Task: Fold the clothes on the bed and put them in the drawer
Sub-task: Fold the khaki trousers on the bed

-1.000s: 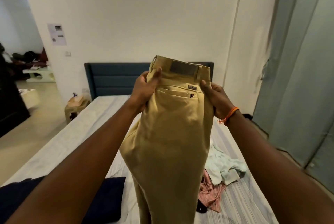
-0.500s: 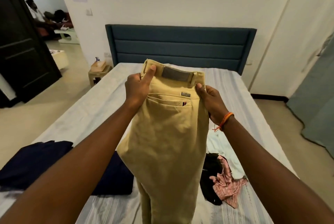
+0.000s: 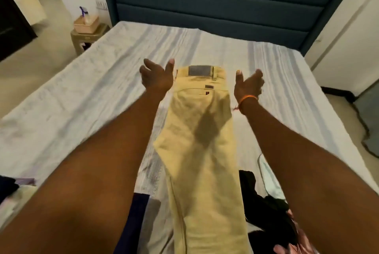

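One pair of tan trousers [image 3: 202,143] lies lengthwise down the middle of the bed [image 3: 86,81], folded in half along its length, waistband toward the headboard [image 3: 221,1], legs running back under the camera. One grey patch sits on the waistband; one small label and one back pocket show below it. Two hands in view, both off the cloth: left hand [image 3: 156,76] just left of the waistband, fingers spread and relaxed, holding nothing; right hand [image 3: 248,84] just right of it, fingers likewise loose and apart, holding nothing. One orange band [image 3: 247,99] on the right wrist. Other clothes on the bed, near edge: one black garment [image 3: 264,202] right of the trouser legs, one pink garment [image 3: 297,239] at the lower right corner, one pale garment [image 3: 268,173] mostly hidden behind the right forearm, one dark navy item [image 3: 139,204] under the left forearm. One small side table [image 3: 86,38] stands left of the headboard with one box [image 3: 86,24] on top. No drawer in view.
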Available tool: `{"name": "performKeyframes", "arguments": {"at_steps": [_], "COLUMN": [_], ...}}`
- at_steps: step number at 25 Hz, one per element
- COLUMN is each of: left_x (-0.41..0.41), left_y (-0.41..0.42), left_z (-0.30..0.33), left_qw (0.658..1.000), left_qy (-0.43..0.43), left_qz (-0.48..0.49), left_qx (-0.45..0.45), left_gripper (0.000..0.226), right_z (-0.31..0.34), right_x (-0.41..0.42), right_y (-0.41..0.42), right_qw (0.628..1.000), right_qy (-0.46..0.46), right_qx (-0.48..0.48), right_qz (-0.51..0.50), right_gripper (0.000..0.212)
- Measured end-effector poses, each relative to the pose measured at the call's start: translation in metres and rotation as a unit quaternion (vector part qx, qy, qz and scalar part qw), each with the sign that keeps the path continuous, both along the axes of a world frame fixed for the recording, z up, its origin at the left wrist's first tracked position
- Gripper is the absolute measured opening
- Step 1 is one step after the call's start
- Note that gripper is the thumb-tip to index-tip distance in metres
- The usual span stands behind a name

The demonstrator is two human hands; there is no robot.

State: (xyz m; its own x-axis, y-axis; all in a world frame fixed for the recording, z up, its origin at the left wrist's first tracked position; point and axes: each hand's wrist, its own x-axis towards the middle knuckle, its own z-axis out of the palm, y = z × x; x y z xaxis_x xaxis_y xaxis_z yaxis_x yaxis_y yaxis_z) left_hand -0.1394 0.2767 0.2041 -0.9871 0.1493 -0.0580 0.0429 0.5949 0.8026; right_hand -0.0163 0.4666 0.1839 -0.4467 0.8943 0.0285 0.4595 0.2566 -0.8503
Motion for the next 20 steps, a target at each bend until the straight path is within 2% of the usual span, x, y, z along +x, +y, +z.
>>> {"name": "performKeyframes", "arguments": {"at_steps": [1,3,5,6,7,8,9,10,11,12,14,16,18,19,20], "left_x": [0.018,0.087,0.175,0.222,0.264,0.305,0.338,0.368,0.390,0.407,0.429,0.452,0.476,0.490,0.499], "left_y": [-0.004,-0.034,-0.080,-0.107,-0.131,-0.149,-0.160,-0.168,-0.174,-0.178,-0.184,-0.197,-0.212,-0.218,-0.220], "left_z": [-0.045,-0.152,-0.245,-0.279,-0.305,-0.320,-0.326,-0.330,-0.331,-0.329,-0.320,-0.311,-0.311,-0.308,-0.308], "left_qw": [1.000,0.997,0.979,0.961,0.941,0.918,0.901,0.899,0.896,0.883,0.893,0.923,0.942,0.951,0.956], "left_qy": [-0.006,-0.060,-0.184,-0.259,-0.323,-0.382,-0.424,-0.429,-0.437,-0.460,-0.430,-0.334,-0.222,-0.207,-0.208], "left_qz": [-0.002,-0.051,-0.069,-0.061,-0.053,-0.053,-0.045,-0.044,-0.058,-0.070,-0.069,-0.051,-0.075,-0.100,-0.115], "left_qx": [-0.011,-0.022,-0.052,-0.071,-0.088,-0.091,-0.086,-0.074,-0.051,-0.057,-0.113,-0.185,-0.240,-0.205,-0.174], "left_gripper": [0.093,0.071,0.038,0.025,0.021,0.025,0.042,0.067,0.080,0.077,0.055,0.042,0.030,0.019,0.019], "right_z": [-0.041,-0.137,-0.224,-0.256,-0.286,-0.306,-0.318,-0.320,-0.319,-0.314,-0.308,-0.300,-0.300,-0.301,-0.305], "right_x": [0.008,0.059,0.142,0.187,0.233,0.279,0.322,0.359,0.388,0.409,0.446,0.473,0.497,0.510,0.515], "right_y": [-0.005,-0.035,-0.074,-0.095,-0.112,-0.131,-0.148,-0.165,-0.179,-0.191,-0.205,-0.212,-0.217,-0.221,-0.223], "right_qw": [1.000,0.987,0.954,0.935,0.914,0.897,0.889,0.882,0.883,0.890,0.888,0.877,0.869,0.873,0.878], "right_qy": [-0.031,-0.140,-0.267,-0.308,-0.346,-0.381,-0.409,-0.425,-0.421,-0.397,-0.381,-0.391,-0.392,-0.383,-0.369], "right_qx": [-0.007,-0.058,-0.128,-0.174,-0.211,-0.219,-0.203,-0.200,-0.207,-0.224,-0.257,-0.275,-0.287,-0.281,-0.280], "right_qz": [-0.003,0.045,0.051,0.015,-0.024,-0.044,-0.038,-0.018,0.008,0.015,0.010,0.055,0.100,0.114,0.122], "right_gripper": [0.072,0.075,0.068,0.060,0.052,0.044,0.035,0.026,0.020,0.018,0.018,0.018,0.022,0.025,0.027]}}
